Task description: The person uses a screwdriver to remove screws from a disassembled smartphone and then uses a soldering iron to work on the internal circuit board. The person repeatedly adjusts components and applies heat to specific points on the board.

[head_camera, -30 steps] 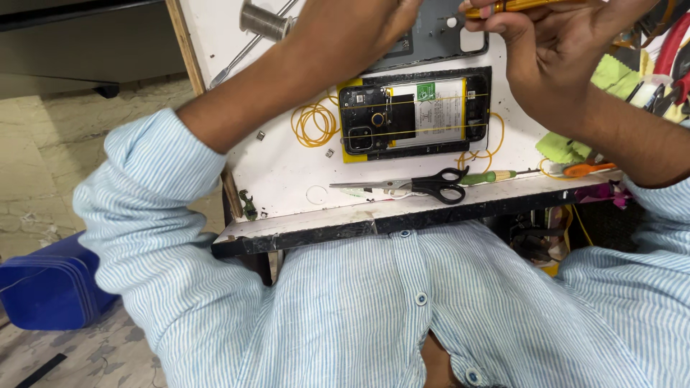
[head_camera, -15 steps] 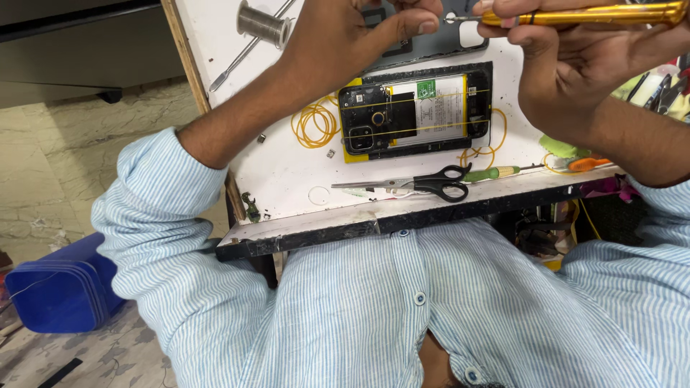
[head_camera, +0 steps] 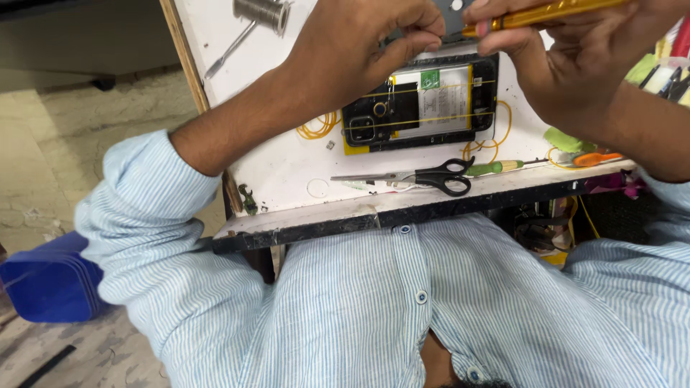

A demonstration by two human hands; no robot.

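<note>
Right hand (head_camera: 575, 65) gripping yellow screwdriver (head_camera: 546, 13), opened phone (head_camera: 424, 100)

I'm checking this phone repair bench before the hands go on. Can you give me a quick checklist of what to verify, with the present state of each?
1. Yellow screwdriver gripped by right hand: ok.
2. Left hand steadying the grey part at the top edge: cannot tell, mostly hidden.
3. Opened phone flat on the white board, rubber bands across it: ok.
4. Screwdriver tip seated on a screw: cannot tell, hidden by the fingers.
5. Scissors closed, lying apart from the phone: ok.
6. Green-handled screwdriver lying near the board's front edge: ok.
</note>
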